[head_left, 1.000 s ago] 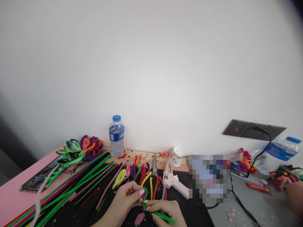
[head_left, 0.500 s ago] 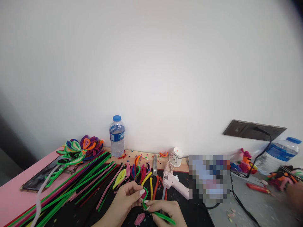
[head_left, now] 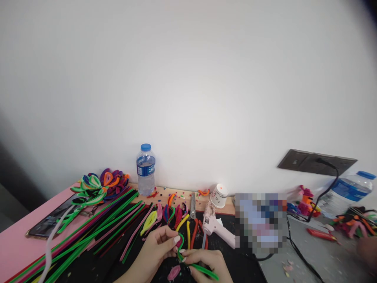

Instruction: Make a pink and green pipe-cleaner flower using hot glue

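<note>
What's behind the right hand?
Beyond the right hand: a pale pink glue gun and part of a black mat. Whatever sits directly behind its fingers and palm is covered; can't tell.

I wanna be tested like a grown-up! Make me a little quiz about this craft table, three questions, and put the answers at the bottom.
1. Pick one: the fuzzy stick in the right hand is
a) white
b) green
c) yellow

2. True or false: the bottle standing beyond the left hand has a red cap.

3. Name it: what white thing stands near the wall, beside the front end of the glue gun?

Key:
1. b) green
2. False; its cap is blue.
3. A cup
</note>
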